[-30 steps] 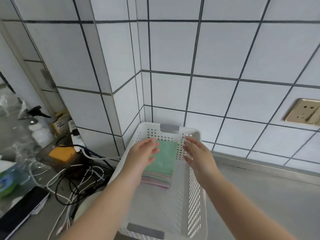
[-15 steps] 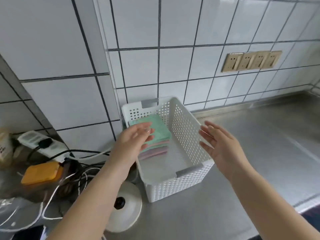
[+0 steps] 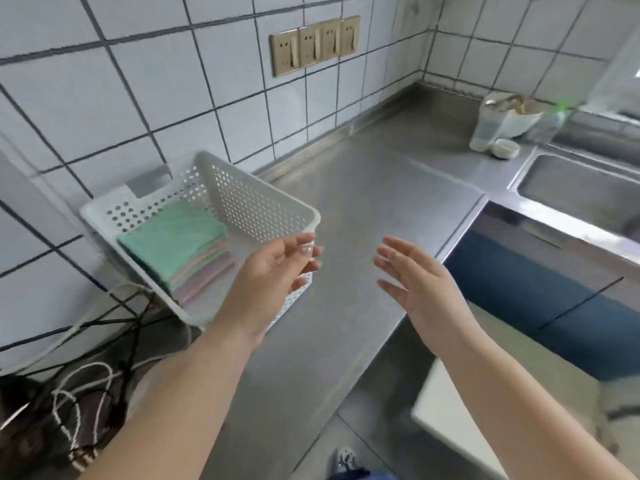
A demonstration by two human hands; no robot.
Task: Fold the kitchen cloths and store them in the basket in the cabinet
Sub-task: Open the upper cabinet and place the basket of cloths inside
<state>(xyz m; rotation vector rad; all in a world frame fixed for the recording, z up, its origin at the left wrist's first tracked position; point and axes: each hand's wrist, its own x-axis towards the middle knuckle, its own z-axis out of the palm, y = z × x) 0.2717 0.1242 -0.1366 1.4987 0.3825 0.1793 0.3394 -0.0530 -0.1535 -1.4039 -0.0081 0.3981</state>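
Hands apart, empty, fingers loose: left hand (image 3: 273,271) at basket (image 3: 242,199) rim, right hand (image 3: 419,285) over bare counter (image 3: 363,188).

Left hand (image 3: 268,277) raised, palm turned inward, fingers loosely spread, holding nothing. Right hand (image 3: 420,284) opposite it, palm facing left, fingers straight. Both forearms bare

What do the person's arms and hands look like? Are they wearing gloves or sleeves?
No gloves and no sleeves in view. The left hand and the right hand are both bare, and both forearms are bare right down to the bottom edge of the picture. No rings, watch or bracelets show on the fingers or wrists. The picture is a little blurry, so small marks cannot be made out.
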